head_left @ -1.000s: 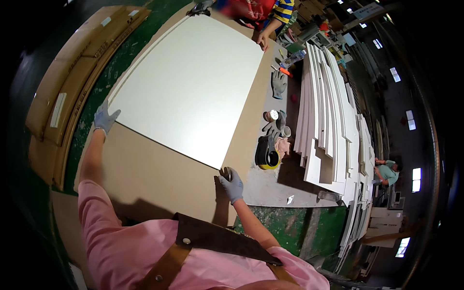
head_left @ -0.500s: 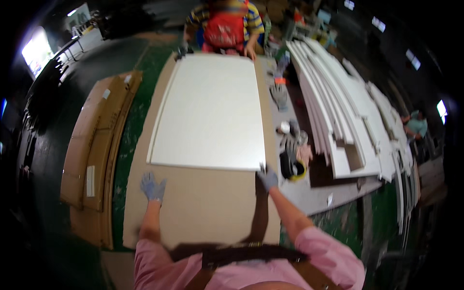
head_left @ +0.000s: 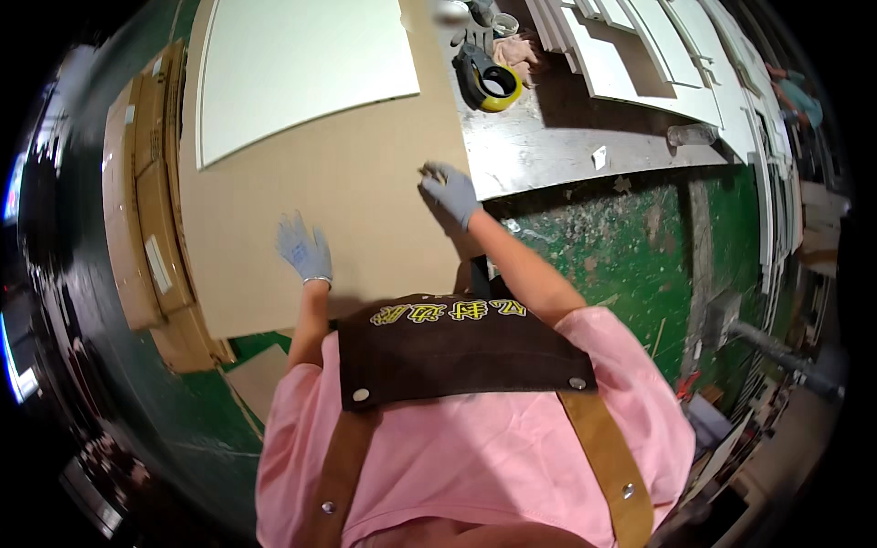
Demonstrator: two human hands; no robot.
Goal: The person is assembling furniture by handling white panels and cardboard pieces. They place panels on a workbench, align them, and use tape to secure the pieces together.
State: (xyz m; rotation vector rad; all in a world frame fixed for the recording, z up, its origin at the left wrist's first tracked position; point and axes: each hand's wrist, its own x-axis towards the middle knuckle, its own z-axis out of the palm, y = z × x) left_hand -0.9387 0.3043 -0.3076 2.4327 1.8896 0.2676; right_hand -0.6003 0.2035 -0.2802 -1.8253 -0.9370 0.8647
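A large white panel (head_left: 306, 68) lies on a wider brown cardboard sheet (head_left: 365, 169), its near edge beyond both my hands. My left hand (head_left: 304, 248), in a grey-blue glove, is spread over the bare cardboard with its fingers stretched out. Near the sheet's right edge is my right hand (head_left: 450, 192), gloved alike, its fingers curled and pinched together. A small dark bit shows at those fingertips, too small to name. A tape dispenser (head_left: 470, 78) with a yellow-edged roll sits beyond my right hand.
To the right, a grey metal table (head_left: 557, 155) carries a pink rag (head_left: 518, 53) and a stack of white boards (head_left: 630, 55). Flat brown cartons (head_left: 155, 201) lie on the left. A grey metal arm (head_left: 776, 347) juts in at right. Another person (head_left: 799, 96) shows at the far right.
The view has tilted down toward my body. My right hand has left the panel's near right corner and drawn back over the cardboard, fingers curled. The person across the panel is out of view.
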